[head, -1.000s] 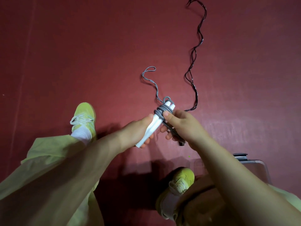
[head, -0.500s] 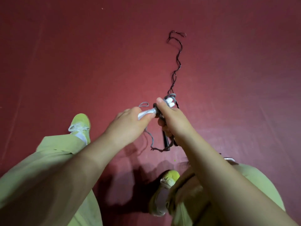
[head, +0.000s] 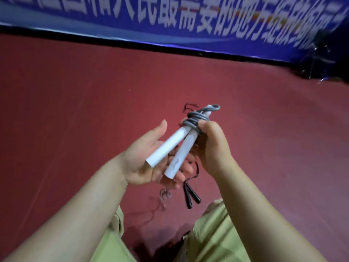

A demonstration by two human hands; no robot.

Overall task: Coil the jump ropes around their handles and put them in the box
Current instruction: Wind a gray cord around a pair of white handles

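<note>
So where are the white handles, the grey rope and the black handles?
white handles (head: 176, 157): head view, middle of the nearer handle.
grey rope (head: 196, 119): head view, coil wound round the handles' top.
black handles (head: 190, 195): head view, pair dangling below the hands.

Dark red floor (head: 79, 103), black jump rope (head: 191, 195) lying on it, handles together

This looks like an indoor sports hall or gym. The dark red floor (head: 75, 110) is smooth and matte like a court surface, running to a black base strip under a long blue banner (head: 170, 16) with large white Chinese characters. Something dark stands blurred in the far right corner.
</note>
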